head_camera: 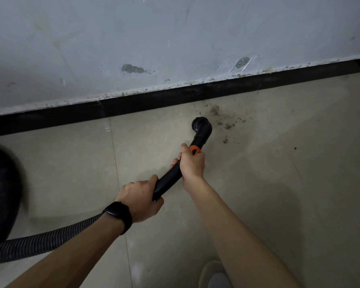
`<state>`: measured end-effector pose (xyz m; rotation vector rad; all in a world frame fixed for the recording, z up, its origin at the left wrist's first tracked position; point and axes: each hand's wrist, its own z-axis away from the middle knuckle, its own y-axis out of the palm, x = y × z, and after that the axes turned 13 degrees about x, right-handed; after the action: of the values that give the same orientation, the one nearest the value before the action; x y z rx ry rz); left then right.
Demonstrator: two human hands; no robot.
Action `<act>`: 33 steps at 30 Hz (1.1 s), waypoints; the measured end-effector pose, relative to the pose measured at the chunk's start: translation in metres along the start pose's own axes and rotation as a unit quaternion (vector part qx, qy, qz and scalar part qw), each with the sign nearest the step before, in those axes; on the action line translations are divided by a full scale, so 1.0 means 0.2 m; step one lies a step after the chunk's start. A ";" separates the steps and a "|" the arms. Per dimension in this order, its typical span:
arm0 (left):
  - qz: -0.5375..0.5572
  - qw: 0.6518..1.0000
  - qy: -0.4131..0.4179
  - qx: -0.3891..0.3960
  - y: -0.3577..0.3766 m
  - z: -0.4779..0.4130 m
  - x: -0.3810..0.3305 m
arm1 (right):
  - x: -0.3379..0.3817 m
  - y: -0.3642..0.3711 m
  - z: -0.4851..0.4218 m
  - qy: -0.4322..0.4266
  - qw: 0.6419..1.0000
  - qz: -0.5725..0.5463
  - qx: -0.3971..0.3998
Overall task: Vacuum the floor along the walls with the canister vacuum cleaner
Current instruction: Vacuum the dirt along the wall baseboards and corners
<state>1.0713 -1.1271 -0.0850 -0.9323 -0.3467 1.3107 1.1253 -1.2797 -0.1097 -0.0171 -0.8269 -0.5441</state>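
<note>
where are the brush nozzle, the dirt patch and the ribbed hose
brush nozzle (201, 124): head view, on the round black head at the tip of the wand (168, 179)
dirt patch (215, 110): head view, on its densest brown clump
ribbed hose (40, 241): head view, on its ribbed stretch at lower left

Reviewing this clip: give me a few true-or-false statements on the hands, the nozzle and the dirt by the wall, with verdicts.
1. The left hand and the right hand both grip the black vacuum wand. True.
2. The smartwatch is on the right wrist. False: it is on the left wrist.
3. The dirt patch lies left of the round brush nozzle. False: it lies to the nozzle's right, near the baseboard.
4. The black baseboard runs along the foot of the wall. True.
5. The corrugated hose leads off to the left. True.
</note>
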 end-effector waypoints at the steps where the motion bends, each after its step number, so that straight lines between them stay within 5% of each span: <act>1: 0.003 1.000 -0.002 -0.002 -0.01 -0.02 -0.01 | 0.02 0.00 -0.02 -0.001 1.000 0.003 -0.001; 20: 0.089 0.994 -0.050 -0.031 -0.11 -0.29 -0.06 | 0.27 0.10 -0.23 -0.007 0.993 0.117 0.019; 33: 0.211 0.973 -0.093 -0.025 -0.02 -0.06 0.07 | 0.13 0.28 -0.05 0.011 0.973 0.226 0.054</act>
<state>1.0848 -1.1187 -0.0931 -0.9605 -0.3375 1.7947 1.1719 -1.2460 -0.0875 -0.0971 -0.7974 -0.0690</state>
